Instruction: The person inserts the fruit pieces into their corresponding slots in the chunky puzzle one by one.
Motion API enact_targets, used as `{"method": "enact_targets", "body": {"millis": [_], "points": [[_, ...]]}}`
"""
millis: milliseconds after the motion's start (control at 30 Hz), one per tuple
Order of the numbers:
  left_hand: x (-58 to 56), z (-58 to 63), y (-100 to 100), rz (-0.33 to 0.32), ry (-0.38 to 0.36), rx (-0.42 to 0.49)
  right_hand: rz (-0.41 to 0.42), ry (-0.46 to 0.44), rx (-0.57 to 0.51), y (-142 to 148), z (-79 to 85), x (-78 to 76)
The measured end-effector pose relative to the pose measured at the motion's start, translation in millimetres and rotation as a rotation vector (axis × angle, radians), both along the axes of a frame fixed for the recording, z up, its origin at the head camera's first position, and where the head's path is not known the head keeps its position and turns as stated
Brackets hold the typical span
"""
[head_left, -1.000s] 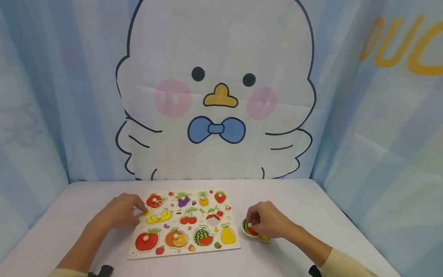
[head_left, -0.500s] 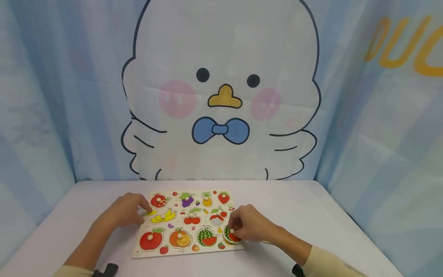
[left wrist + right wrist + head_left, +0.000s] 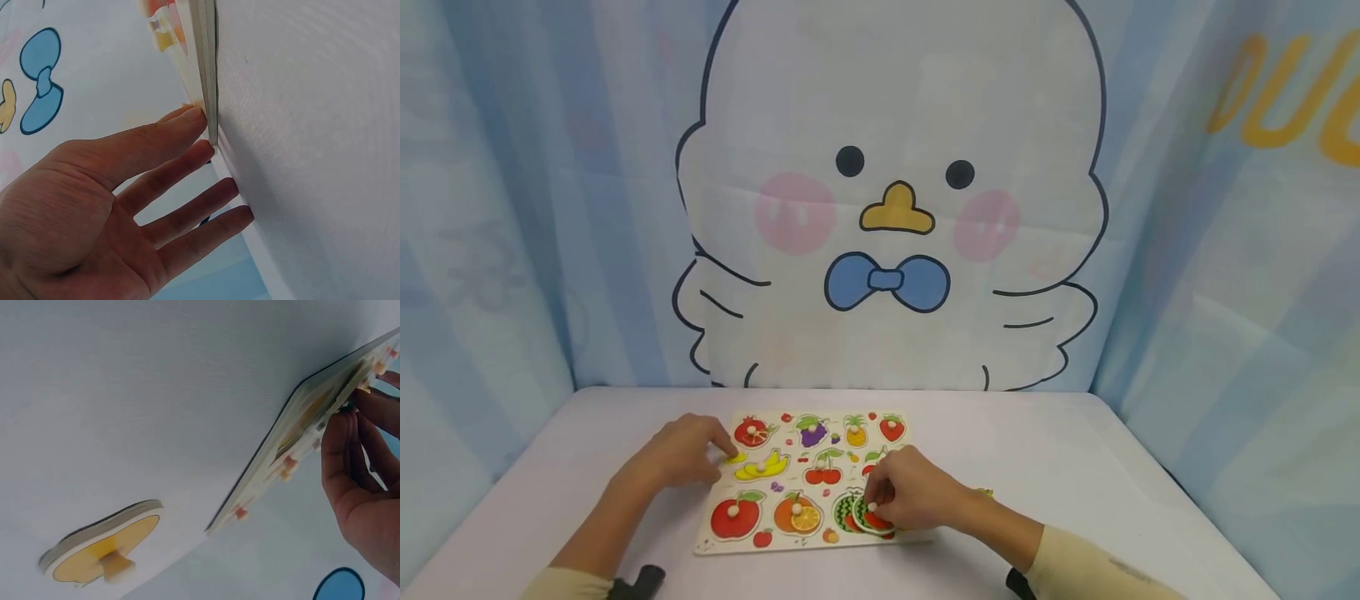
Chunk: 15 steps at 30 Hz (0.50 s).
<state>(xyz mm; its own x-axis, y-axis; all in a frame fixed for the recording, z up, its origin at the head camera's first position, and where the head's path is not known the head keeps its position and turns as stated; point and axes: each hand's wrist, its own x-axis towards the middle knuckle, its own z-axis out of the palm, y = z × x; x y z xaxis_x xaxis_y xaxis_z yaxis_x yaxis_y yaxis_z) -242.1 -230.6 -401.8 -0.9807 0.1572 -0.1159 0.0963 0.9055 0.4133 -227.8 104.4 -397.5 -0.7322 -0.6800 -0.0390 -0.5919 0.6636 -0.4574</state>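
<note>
A wooden fruit peg puzzle board (image 3: pixel 782 542) lies flat on the white table. My left hand (image 3: pixel 681 454) rests at its left edge, fingers extended; in the left wrist view the thumb (image 3: pixel 169 128) touches the board's side. My right hand (image 3: pixel 917 490) pinches a round watermelon puzzle piece (image 3: pixel 874 523) by its knob. That piece overlaps the printed watermelon slot (image 3: pixel 844 510) in the front row, slightly right of it. In the right wrist view the curled fingers (image 3: pixel 340 450) partly hide the piece.
A yellow pear piece (image 3: pixel 106 553) with a knob lies on the table right of the board, mostly behind my right wrist in the head view. Knobbed pieces such as the apple (image 3: pixel 735 518) and orange (image 3: pixel 797 512) sit in the board. A cartoon-printed curtain (image 3: pixel 887 342) hangs behind.
My right hand has carried the watermelon piece leftward from the table beside the board to over the watermelon slot. The pear piece stays behind on the table. The left hand keeps at the board's edge.
</note>
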Motion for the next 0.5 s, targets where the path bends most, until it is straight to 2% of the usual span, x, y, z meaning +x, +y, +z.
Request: {"method": "enact_targets", "body": {"millis": [233,500], "points": [[-1.1,0.3,1.4,-0.001,-0.001,-0.006,0.019,0.006,0.016,-12.4,-2.2,0.5],[3.7,3.7,2.4,0.015,0.004,-0.004,0.049,0.008,0.000,-21.7,-1.8,-1.3]]}}
